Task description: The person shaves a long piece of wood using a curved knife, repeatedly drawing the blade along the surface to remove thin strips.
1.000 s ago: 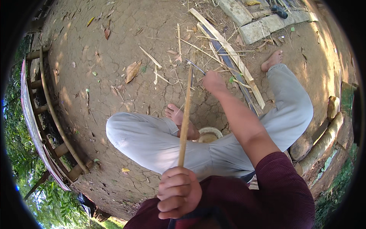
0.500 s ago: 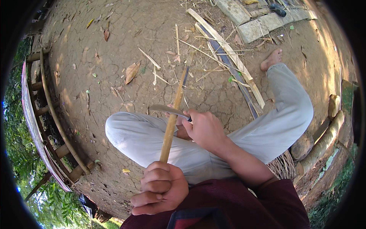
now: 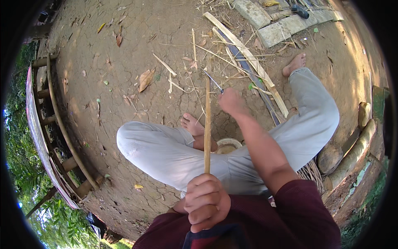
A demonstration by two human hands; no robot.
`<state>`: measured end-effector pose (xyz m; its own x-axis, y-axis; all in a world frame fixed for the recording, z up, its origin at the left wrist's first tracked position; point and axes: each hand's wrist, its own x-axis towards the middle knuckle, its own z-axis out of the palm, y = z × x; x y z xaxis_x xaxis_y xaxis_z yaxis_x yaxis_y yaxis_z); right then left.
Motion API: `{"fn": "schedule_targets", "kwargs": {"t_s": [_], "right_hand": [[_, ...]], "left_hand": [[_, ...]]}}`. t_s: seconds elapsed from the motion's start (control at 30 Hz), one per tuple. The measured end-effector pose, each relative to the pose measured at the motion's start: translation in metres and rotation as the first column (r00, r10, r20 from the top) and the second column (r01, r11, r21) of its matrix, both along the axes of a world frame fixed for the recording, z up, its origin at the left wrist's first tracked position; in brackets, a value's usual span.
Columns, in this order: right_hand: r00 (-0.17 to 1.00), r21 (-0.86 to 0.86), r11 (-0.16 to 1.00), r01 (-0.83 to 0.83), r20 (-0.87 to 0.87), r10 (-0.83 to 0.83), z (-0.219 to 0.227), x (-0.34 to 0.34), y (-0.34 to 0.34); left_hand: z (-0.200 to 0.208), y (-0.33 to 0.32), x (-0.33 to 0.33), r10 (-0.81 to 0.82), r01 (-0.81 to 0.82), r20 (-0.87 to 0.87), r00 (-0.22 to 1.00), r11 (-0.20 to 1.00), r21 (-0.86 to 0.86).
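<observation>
The left hand [image 3: 207,203] is curled tight around the near end of a long, thin wooden stick [image 3: 207,137]. The stick points straight away from that hand, and its far end is just left of the right hand [image 3: 231,101]. The right hand looks a bit blurry, but its fingers are wrapped around the handle of a knife [image 3: 213,81]. The blade pokes forward and to the left from that hand, by the stick's far end; I cannot tell if they touch. A bare foot [image 3: 192,124] is to the left of the right hand and a little nearer the body. Closer to the body than the right hand is a round thing with a pale rim [image 3: 237,141]. Ahead and to the right of the right hand lie a long pale wood strip [image 3: 253,58] and a dark strip [image 3: 245,64]. A big brown leaf [image 3: 146,79] lies well to its left.
</observation>
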<state>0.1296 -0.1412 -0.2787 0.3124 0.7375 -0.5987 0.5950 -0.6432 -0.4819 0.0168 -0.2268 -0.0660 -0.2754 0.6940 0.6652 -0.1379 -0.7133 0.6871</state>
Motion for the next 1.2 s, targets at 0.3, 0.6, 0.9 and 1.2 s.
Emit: {"fn": "schedule_targets", "kwargs": {"t_s": [0.3, 0.6, 0.9, 1.2], "right_hand": [[0.978, 0.059, 0.984, -0.169, -0.116, 0.175, 0.099, -0.027, -0.008], [0.997, -0.021, 1.0, 0.017, -0.075, -0.019, 0.001, -0.016, -0.01], [0.988, -0.042, 0.997, -0.067, -0.143, 0.061, -0.007, -0.002, -0.04], [0.029, -0.445, 0.506, 0.739, -0.729, -0.683, 0.128, 0.106, -0.121]], "left_hand": [[0.009, 0.034, -0.037, 0.068, -0.047, 0.173, 0.983, 0.991, -0.123], [0.023, 0.064, -0.05, 0.09, -0.056, 0.168, 0.982, 0.978, -0.2], [0.026, 0.137, -0.125, 0.088, -0.038, 0.181, 0.98, 0.963, -0.266], [0.029, 0.165, -0.136, 0.186, -0.087, 0.224, 0.957, 0.917, -0.39]]}}
